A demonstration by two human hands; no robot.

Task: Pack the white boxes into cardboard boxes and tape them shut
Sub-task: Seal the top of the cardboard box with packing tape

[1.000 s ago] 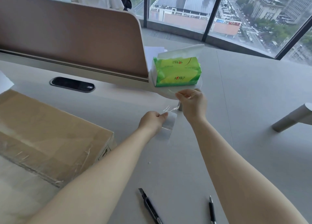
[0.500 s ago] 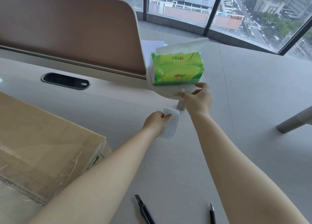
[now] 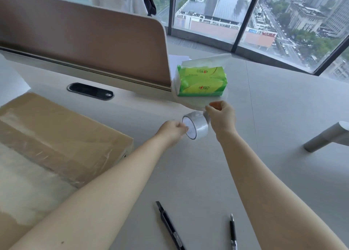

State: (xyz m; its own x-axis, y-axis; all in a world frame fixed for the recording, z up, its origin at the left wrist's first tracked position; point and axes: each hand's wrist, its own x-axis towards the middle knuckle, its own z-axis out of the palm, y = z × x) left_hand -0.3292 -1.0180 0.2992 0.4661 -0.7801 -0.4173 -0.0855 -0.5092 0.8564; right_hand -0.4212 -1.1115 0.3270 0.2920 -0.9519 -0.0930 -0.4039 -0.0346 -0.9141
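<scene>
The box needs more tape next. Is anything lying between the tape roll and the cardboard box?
Nothing visible does. The left hand and right hand hold the tape roll, and only bare desk lies between it and the cardboard box.

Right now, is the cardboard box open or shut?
Shut: the cardboard box has its top flat, with clear tape over the near edge.

A roll of tape point(image 3: 195, 127) sits between the fingers point(image 3: 182, 126) of both hands; a tissue pack point(image 3: 202, 81) just behind, a cardboard box point(image 3: 56, 136) left (on the counter point(image 3: 283, 117)), knife point(image 3: 170, 227) and pen point(image 3: 233, 232) nearer.
</scene>
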